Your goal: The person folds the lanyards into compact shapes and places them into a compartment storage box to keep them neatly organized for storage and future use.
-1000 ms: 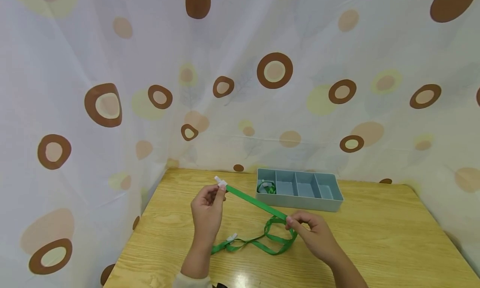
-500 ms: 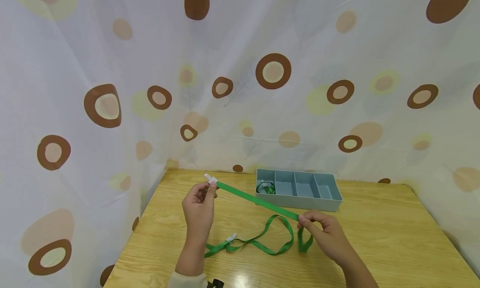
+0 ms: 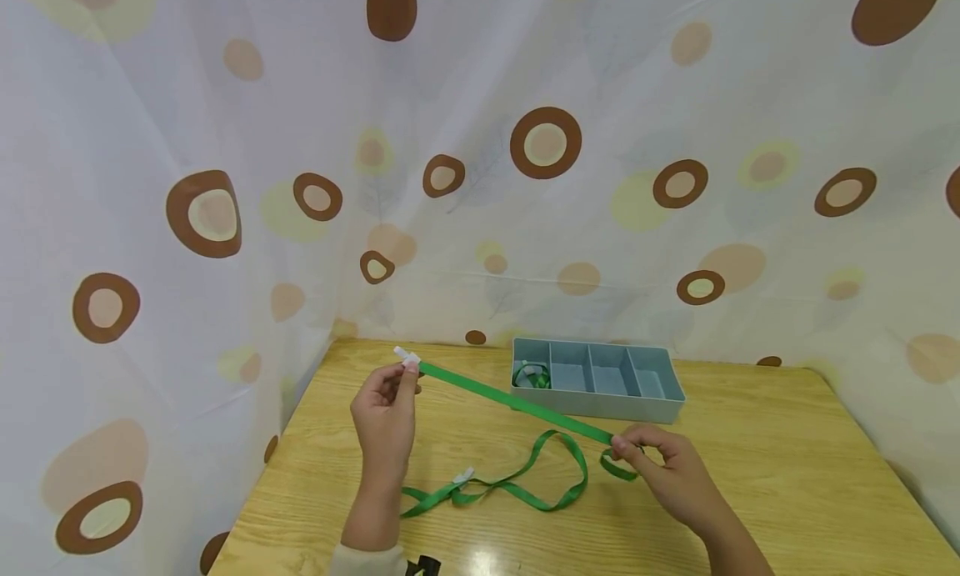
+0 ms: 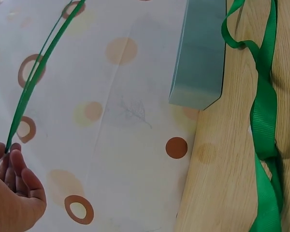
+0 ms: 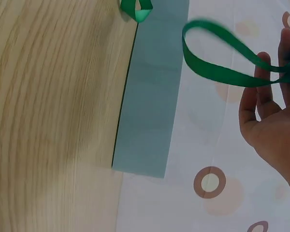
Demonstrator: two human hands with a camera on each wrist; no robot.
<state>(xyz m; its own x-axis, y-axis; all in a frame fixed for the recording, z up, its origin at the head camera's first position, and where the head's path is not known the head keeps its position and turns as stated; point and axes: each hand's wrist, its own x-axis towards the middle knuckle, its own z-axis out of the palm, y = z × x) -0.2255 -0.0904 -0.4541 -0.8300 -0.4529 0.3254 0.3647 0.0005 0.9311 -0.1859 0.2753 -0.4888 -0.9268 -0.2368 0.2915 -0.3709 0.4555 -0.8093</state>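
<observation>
A green lanyard (image 3: pixel 517 403) with a white plastic clip (image 3: pixel 408 358) is stretched taut between both hands above the table. My left hand (image 3: pixel 386 413) pinches it by the clip end, thumb against the forefinger. Lower and to the right, my right hand (image 3: pixel 675 472) pinches the other end of the stretch; a loose loop (image 5: pixel 217 71) hangs from these fingers in the right wrist view. Beneath them a second green lanyard (image 3: pixel 584 473) lies in twisted loops on the wood, with a white clip (image 3: pixel 463 476) on it. The left wrist view shows the held strap (image 4: pixel 31 79) as doubled.
A blue-grey box (image 3: pixel 600 406) with several compartments stands at the back of the wooden table (image 3: pixel 787 468). Its leftmost compartment holds a coiled green lanyard (image 3: pixel 534 378). Behind the table hangs a spotted curtain (image 3: pixel 547 251). A black object (image 3: pixel 427 565) shows near the left sleeve.
The hands have drawn apart, left hand leftward and right hand rightward, lengthening the stretched strap. The hanging tail has lifted away from the loops on the table and swung at the right hand.
</observation>
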